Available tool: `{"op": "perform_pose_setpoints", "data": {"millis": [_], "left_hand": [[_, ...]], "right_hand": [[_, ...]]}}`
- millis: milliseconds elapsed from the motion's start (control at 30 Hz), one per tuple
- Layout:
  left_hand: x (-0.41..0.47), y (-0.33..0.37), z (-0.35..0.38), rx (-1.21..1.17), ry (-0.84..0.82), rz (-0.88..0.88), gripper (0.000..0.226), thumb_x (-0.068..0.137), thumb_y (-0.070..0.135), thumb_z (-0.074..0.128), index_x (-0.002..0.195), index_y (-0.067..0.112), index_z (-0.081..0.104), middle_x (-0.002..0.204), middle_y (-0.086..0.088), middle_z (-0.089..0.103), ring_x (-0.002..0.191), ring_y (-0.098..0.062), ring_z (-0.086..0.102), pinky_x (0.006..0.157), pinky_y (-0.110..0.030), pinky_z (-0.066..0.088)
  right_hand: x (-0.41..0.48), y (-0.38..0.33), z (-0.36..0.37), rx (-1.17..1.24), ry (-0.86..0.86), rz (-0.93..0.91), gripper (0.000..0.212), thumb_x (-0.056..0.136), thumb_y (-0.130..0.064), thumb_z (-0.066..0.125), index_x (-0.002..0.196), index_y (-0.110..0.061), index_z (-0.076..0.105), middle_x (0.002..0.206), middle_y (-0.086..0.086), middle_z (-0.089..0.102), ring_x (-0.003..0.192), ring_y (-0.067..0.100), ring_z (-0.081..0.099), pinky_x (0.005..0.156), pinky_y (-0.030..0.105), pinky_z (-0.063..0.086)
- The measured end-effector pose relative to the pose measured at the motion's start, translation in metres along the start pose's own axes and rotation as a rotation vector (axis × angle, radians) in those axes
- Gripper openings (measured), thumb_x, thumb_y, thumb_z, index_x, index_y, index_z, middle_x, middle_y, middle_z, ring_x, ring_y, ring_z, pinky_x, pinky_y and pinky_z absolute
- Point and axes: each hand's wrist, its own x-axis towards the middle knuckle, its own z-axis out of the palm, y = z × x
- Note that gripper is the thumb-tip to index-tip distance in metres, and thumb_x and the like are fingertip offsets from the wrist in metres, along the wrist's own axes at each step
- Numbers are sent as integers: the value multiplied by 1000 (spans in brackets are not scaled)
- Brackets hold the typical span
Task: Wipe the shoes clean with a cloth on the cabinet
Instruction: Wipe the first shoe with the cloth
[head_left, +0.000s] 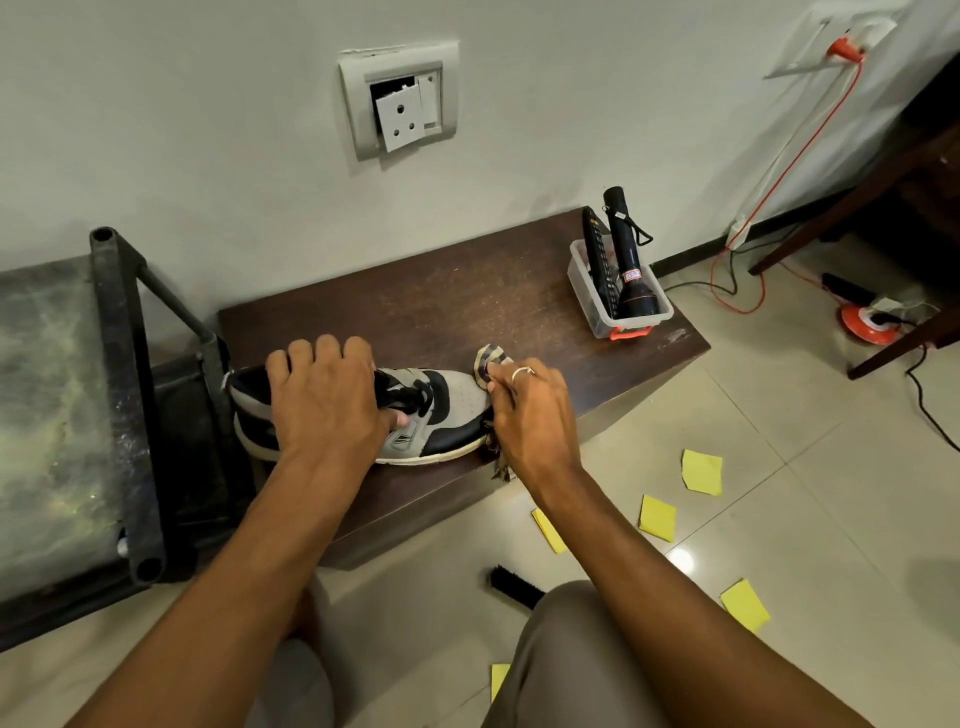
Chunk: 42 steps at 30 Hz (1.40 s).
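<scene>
- A grey-white and dark navy sports shoe (461, 401) lies on its sole near the front edge of the low, dark brown wooden cabinet (441, 306). Its toe points to 3 o'clock.
- The left hand (322, 400) grips the shoe from above at the heel and lace part. The fingers are curled over the far side and the thumb is at the near side of the tongue.
- The right hand (535, 415) is at 3 o'clock of the shoe. Its fingers are bent and pinch a striped grey-and-white cloth (488, 361), which touches the toe. One end of the cloth hangs below the hand, over the cabinet edge.
- At 1 o'clock of the shoe, well apart, a clear plastic box (587, 301) stands on the cabinet and holds a black torch (631, 260) and a black remote control (597, 254), both upright.
- On the tiled floor at 4 to 5 o'clock lie yellow paper notes (702, 472) and a black brush (511, 582).
</scene>
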Motion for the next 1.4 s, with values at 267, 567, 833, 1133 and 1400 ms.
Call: {"op": "perform_pose_setpoints", "data": {"millis": [267, 567, 833, 1133, 1400], "left_hand": [[2, -2, 0, -20, -29, 15, 71, 64, 68, 83, 111, 21, 58, 116, -7, 57, 111, -33, 49, 100, -47, 33], [0, -3, 0, -45, -22, 16, 71, 62, 65, 85, 107, 17, 60, 114, -9, 57, 110, -36, 49, 100, -50, 33], [0, 1, -4, -49, -51, 2, 73, 62, 63, 87, 111, 15, 60, 119, -13, 55, 113, -39, 47, 101, -52, 31], [-1, -2, -2, -57, -56, 18, 73, 62, 62, 87, 113, 17, 62, 119, -12, 54, 114, -40, 47, 103, -53, 28], [1, -3, -1, -60, -64, 17, 73, 62, 63, 87, 114, 19, 62, 122, -11, 53, 118, -39, 46, 106, -54, 28]], "right_hand": [[-43, 8, 15, 88, -131, -219, 21, 101, -29, 62, 116, -20, 74, 116, -10, 60, 97, -4, 39, 84, 20, 45], [-41, 3, 9, 7, -74, -332, 20, 98, -14, 65, 115, -18, 76, 114, -3, 65, 98, 18, 52, 73, 33, 51], [-38, -8, 9, -115, -217, -514, 19, 98, -17, 62, 111, -17, 76, 109, 1, 65, 98, 22, 53, 74, 41, 55], [-22, 2, -34, -289, -295, -419, 27, 104, -24, 55, 122, -9, 69, 125, 3, 58, 107, 19, 48, 83, 37, 53], [-7, 8, -28, -166, -122, -242, 25, 102, -17, 59, 123, -17, 72, 116, 4, 64, 101, 19, 49, 79, 28, 42]]}}
